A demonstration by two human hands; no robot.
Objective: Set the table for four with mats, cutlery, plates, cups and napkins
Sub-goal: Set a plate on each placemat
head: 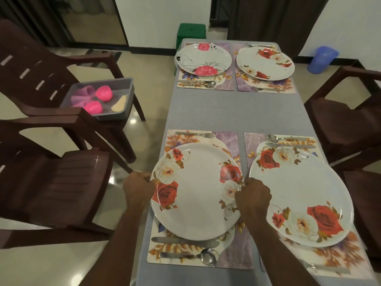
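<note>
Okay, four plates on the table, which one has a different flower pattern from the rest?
The far-left plate: it carries pink blooms with thin black swirls, while the other three show red and white roses.

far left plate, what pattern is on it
White far-left plate with pink flowers and thin black swirls, unlike the three rose-printed ones; seen in the head view.

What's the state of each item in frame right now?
Near-left rose-patterned white plate: on its mat, held at both edges.
Left hand: gripping that plate's left rim.
Right hand: gripping its right rim.
Near-right rose plate: resting on mat, untouched.
Two far plates: resting on mats.
Pink plastic cups: lying in the grey tray on a chair, not yet set.
</note>
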